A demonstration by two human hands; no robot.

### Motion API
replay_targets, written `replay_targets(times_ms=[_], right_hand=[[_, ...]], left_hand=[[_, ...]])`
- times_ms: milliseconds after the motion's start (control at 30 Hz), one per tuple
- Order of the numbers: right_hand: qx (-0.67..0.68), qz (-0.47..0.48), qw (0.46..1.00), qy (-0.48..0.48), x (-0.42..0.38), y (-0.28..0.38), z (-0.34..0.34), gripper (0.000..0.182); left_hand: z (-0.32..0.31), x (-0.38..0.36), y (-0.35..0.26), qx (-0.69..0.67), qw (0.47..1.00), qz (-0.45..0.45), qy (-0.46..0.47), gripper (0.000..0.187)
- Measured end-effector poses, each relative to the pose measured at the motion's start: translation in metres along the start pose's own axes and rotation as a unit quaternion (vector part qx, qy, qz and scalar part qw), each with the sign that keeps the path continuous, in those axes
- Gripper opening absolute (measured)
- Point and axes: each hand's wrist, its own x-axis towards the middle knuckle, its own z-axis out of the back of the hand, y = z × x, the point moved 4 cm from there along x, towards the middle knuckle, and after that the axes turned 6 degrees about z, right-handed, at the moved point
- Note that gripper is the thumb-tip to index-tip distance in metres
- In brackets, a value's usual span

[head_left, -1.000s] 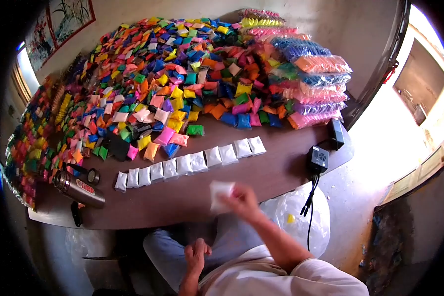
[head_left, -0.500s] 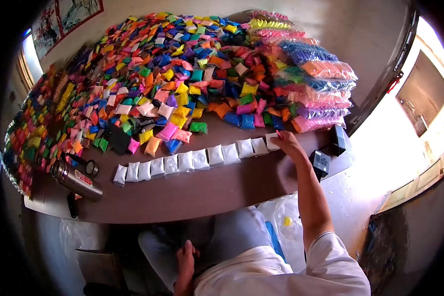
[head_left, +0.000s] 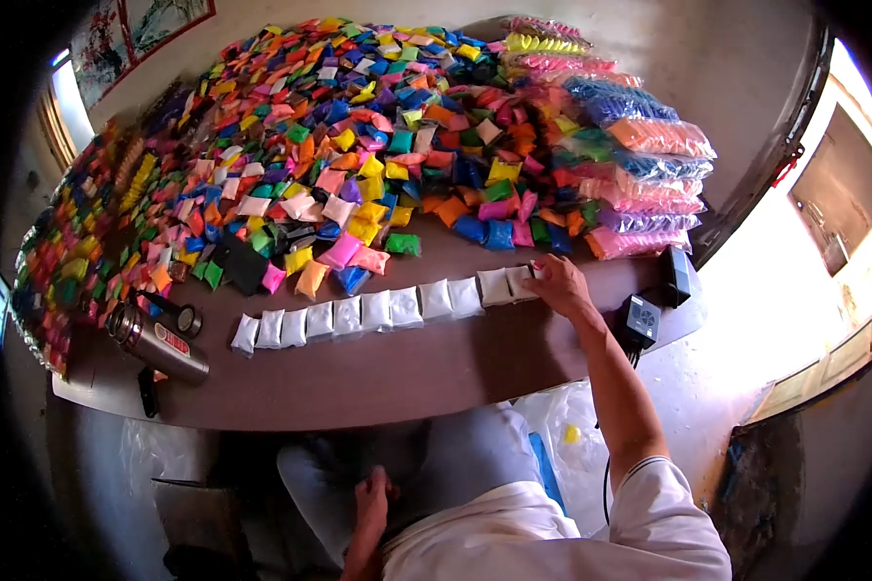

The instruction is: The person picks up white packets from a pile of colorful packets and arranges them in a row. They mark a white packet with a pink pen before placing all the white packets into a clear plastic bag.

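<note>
A row of small white packets (head_left: 375, 311) runs across the table, rising slightly toward the right. At its right end my right hand (head_left: 560, 286) has its fingers closed on the last white packet (head_left: 537, 272), which they mostly cover. The packet beside it (head_left: 494, 287) lies close to its neighbours. My left hand (head_left: 372, 496) rests on my lap below the table edge, fingers curled, with nothing visible in it.
A large heap of colourful packets (head_left: 358, 174) covers the back of the table. Bagged packets (head_left: 654, 179) are stacked at the right. A steel flask (head_left: 160, 344) lies at left; a black box-shaped device (head_left: 639, 320) sits at the right edge.
My right hand has come down at the row's right end, and the packet in it now sits against the others. The view has shifted slightly. My left hand stays on my lap.
</note>
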Motion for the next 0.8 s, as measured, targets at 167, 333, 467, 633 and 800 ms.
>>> replay_targets(times_ms=[167, 333, 467, 633, 800], right_hand=[[-0.053, 0.031, 0.998, -0.033, 0.005, -0.005, -0.005, 0.036], [-0.085, 0.039, 0.994, -0.06, 0.003, 0.021, -0.002, 0.026], [-0.015, 0.085, 0.988, -0.125, 0.005, 0.046, -0.017, 0.021], [-0.014, 0.126, 0.991, -0.035, 0.0, 0.08, -0.059, 0.023], [-0.081, 0.137, 0.987, -0.004, -0.002, 0.082, -0.066, 0.024]], left_hand=[[-0.004, 0.005, 0.006, -0.057, 0.997, -0.014, 0.042, 0.044], [-0.002, 0.006, 0.011, -0.055, 0.997, -0.033, 0.037, 0.044], [0.001, -0.01, -0.007, 0.04, 0.999, -0.034, 0.006, 0.044], [0.005, 0.03, 0.034, -0.04, 0.998, -0.034, 0.036, 0.043], [-0.002, 0.013, 0.018, -0.091, 0.992, -0.049, 0.069, 0.041]])
